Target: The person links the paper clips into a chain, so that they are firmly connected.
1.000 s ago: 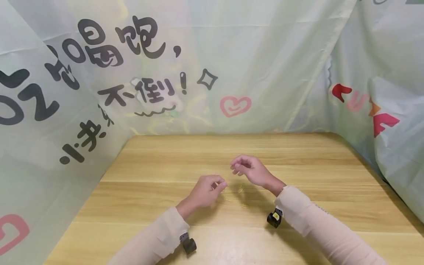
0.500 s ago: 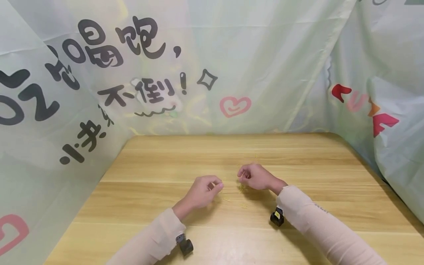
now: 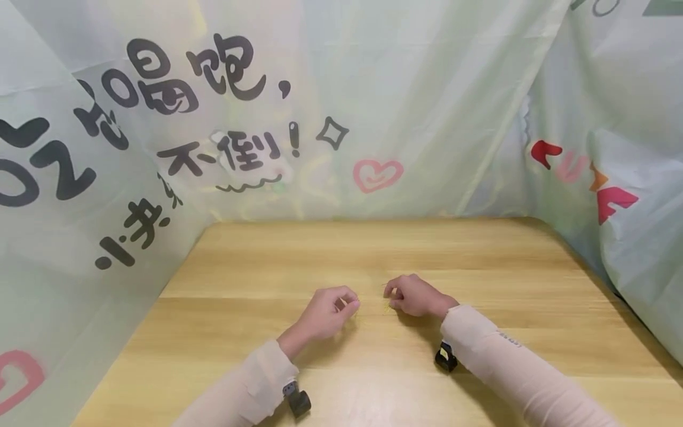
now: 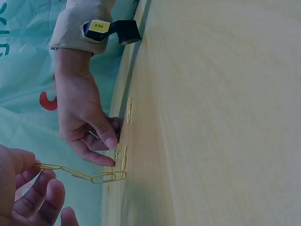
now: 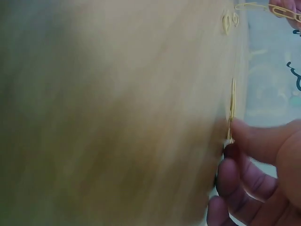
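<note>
My left hand (image 3: 326, 312) pinches one end of a short chain of linked yellow paper clips (image 4: 75, 173) between thumb and forefinger. The chain hangs free just above the table, stretching sideways in the left wrist view. To its right, my right hand (image 3: 417, 295) reaches down at a small pile of paper clips (image 3: 386, 307). In the left wrist view its thumb and forefinger stand apart, with clips close by. Seen from the right wrist, the thumb (image 5: 256, 139) touches or nearly touches the piled clips (image 5: 232, 106); I see no clip clearly pinched.
Loose paper clips (image 4: 129, 110) lie on the wooden table (image 3: 363, 379) close to the hands. A printed pale cloth (image 3: 427, 118) stands around the table's back and sides. Small black cameras (image 3: 296, 400) are strapped to both wrists.
My right hand has come down and nearer to the pile, its fingers now at the clips. The left hand stays almost in place, still pinching the chain. The head view has tilted slightly.
</note>
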Demonstrator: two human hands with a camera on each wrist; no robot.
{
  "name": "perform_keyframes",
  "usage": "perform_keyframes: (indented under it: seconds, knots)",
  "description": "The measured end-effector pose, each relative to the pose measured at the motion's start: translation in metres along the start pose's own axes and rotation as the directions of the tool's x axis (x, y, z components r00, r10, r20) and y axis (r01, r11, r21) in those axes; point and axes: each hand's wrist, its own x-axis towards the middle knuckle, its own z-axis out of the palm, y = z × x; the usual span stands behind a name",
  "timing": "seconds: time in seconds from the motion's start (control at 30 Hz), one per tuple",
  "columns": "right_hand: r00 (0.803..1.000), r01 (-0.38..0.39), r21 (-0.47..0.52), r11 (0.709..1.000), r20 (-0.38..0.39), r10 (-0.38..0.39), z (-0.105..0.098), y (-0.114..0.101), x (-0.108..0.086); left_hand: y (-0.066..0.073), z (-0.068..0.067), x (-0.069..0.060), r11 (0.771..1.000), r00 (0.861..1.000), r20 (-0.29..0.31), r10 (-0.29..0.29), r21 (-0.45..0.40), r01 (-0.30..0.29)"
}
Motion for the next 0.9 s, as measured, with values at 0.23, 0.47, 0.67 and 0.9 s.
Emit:
perform_keyframes:
  seconds: [0.23,0.47,0.67,0.9]
  knots:
    - [1.000,0.003,-0.060,0.998,-0.008,-0.004,0.004,-0.003,0.000,-0.002,0.003,-0.002,1.000,1.000,0.003,-0.016,-0.013,0.016]
    - [1.000,-0.008,-0.074,0.997,-0.005,0.008,0.001,-0.005,-0.001,0.000,0.003,0.000,0.999,0.999,0.010,-0.048,-0.021,0.049]
    - [0.998,-0.058,-0.087,0.995,0.018,0.059,0.002,-0.008,-0.001,0.001,0.003,-0.001,0.998,0.998,0.014,-0.054,-0.019,0.054]
    - [0.996,-0.066,0.067,0.996,-0.050,0.070,-0.001,-0.010,-0.001,-0.001,0.002,-0.001,0.998,0.998,0.004,-0.062,-0.013,0.062]
